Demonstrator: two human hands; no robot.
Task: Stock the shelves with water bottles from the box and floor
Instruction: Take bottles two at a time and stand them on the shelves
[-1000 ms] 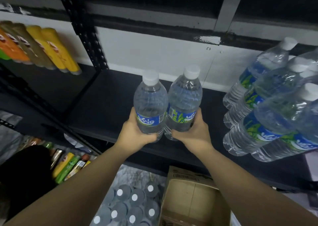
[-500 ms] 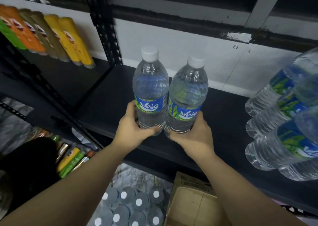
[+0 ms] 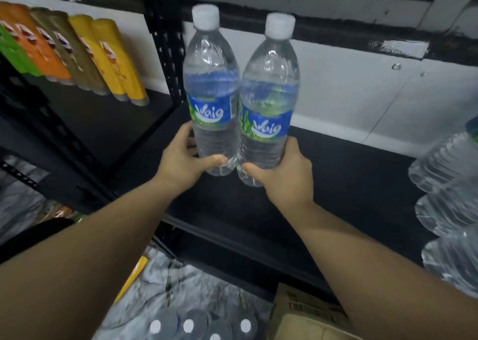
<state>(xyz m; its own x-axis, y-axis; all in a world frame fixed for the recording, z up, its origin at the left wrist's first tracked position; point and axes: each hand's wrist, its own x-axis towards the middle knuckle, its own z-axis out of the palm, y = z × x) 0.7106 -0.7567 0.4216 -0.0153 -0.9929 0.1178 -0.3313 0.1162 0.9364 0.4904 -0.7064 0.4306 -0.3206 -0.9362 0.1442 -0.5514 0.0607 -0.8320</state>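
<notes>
Two clear water bottles with white caps and blue labels stand upright side by side over the black shelf point(image 3: 349, 174). My left hand point(image 3: 183, 162) grips the lower part of the left bottle point(image 3: 210, 81). My right hand point(image 3: 287, 173) grips the lower part of the right bottle point(image 3: 270, 86). The two bottles touch each other. I cannot tell whether their bases rest on the shelf board. More water bottles point(image 3: 450, 200) lie stacked at the shelf's right end. On the floor below stand several capped bottles point(image 3: 188, 325) beside a cardboard box point(image 3: 305, 316).
A black perforated upright point(image 3: 161, 42) divides this bay from the left bay, where orange, brown and yellow bottles point(image 3: 85, 52) stand in a row. A white wall backs the shelf. Coloured drinks fill a lower shelf at far left.
Both hands have carried the two bottles up and further in over the shelf, towards its left end. The stacked bottles at right have slid towards the frame edge as my view shifted.
</notes>
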